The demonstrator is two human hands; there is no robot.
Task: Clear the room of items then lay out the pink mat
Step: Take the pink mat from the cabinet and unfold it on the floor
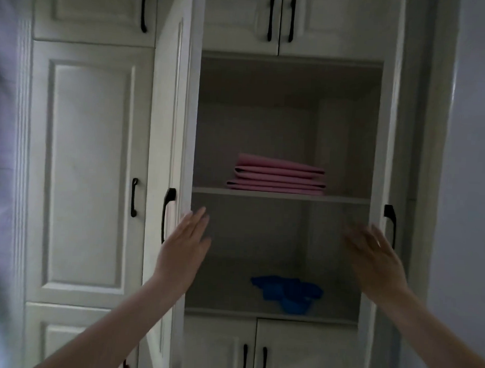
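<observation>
The pink mat lies folded in a flat stack on the upper shelf of an open white wardrobe. My left hand is raised with straight fingers beside the edge of the left door, holding nothing. My right hand, slightly blurred, is spread open in front of the right door's edge. Both hands sit below the mat's shelf, one on each side of the opening.
Something crumpled and blue lies on the lower shelf. Black handles sit on the doors. Shut cabinet doors lie above, below and to the left. A plain wall stands on the right.
</observation>
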